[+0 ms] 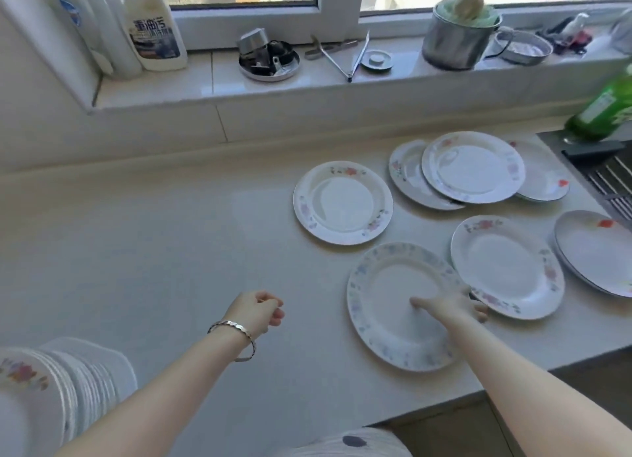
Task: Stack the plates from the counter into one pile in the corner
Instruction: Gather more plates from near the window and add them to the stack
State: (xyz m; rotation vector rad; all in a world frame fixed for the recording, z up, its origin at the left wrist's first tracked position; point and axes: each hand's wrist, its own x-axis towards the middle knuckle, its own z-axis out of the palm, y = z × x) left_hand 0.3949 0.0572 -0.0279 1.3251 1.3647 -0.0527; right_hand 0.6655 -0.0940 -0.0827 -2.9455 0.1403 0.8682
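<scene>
Far left, near edge of desk (154, 251): pile of plates (51, 388) already built, rims showing as a tight stack, floral print on the top one; blurred at frame edge, so count not readable. Judged to be the corner pile the task wants, which explains why the loose plates get carried leftward

Left hand (258, 311), bracelet on wrist, hovers over bare desk between pile and loose plates; fingers loosely curled, nothing in it. Probably waiting to receive or steady the next plate

Right hand (451, 308) reaches across nearest plate (386, 306), thumb on the inner face, fingers over the far right rim; grip looks pinched on that rim, though whether it has lifted cannot be told. Plate white, pale blue-lilac flower band, shallow well, glossy

Beyond: single pink-flowered plate (343, 202) lying flat, apart from others. Right of it, three plates (473, 166) overlapping loosely. Pink-flowered plate (507, 266) just beside the held one, rims overlapping. Far right, plate with red mark (595, 251), partly cut off
</scene>
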